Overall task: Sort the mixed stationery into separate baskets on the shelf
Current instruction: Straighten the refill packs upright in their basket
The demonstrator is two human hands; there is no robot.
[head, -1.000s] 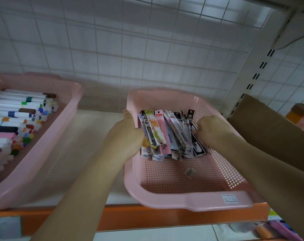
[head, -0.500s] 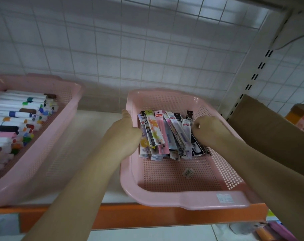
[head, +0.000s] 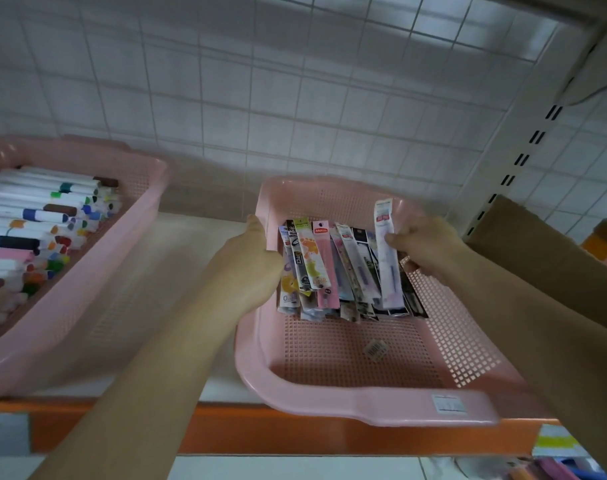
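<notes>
- Here, on the head view, the right hand [head: 427,247] pinches a pale packet [head: 387,258] above the packet row [head: 323,268] at the pink basket's [head: 364,407] far end.
- The left hand [head: 246,268] grips the basket's left rim.
- The packet is likely light, floppy and slick; pinch it mid-length.

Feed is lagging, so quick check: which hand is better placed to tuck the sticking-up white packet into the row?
Right. The right hand pinches the white packet at the right end of the row; the left hand grips the left rim of the basket, probably steadying it, across from that packet.
</notes>
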